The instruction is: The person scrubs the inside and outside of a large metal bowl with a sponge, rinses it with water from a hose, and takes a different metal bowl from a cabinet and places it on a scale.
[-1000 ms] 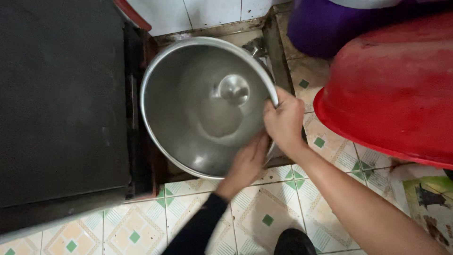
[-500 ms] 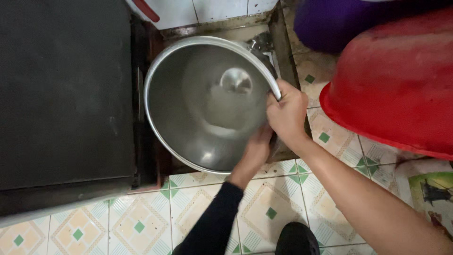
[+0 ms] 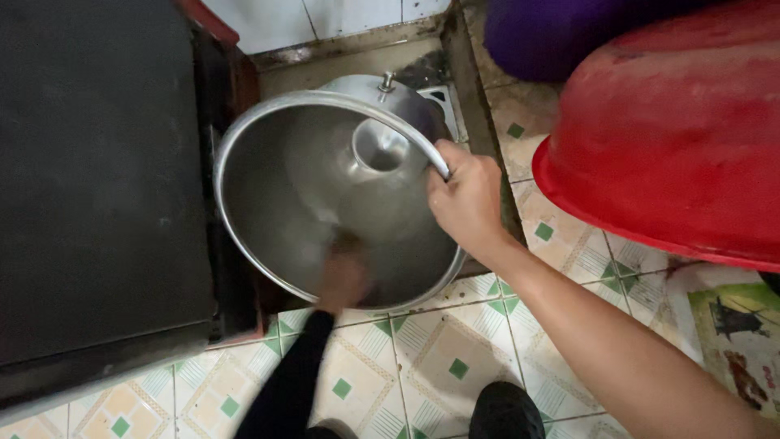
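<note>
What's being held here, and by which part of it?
The right hand grips the large steel basin by its rim, on the right side. The left hand is blurred inside the basin against its inner wall; its grip cannot be told.

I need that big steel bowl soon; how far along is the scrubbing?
Done: the steel bowl looks free of visible food. In hand: right hand grips its rim, left hand, blurred, rubs inside. Left: rinsing isn't visible yet.
</note>
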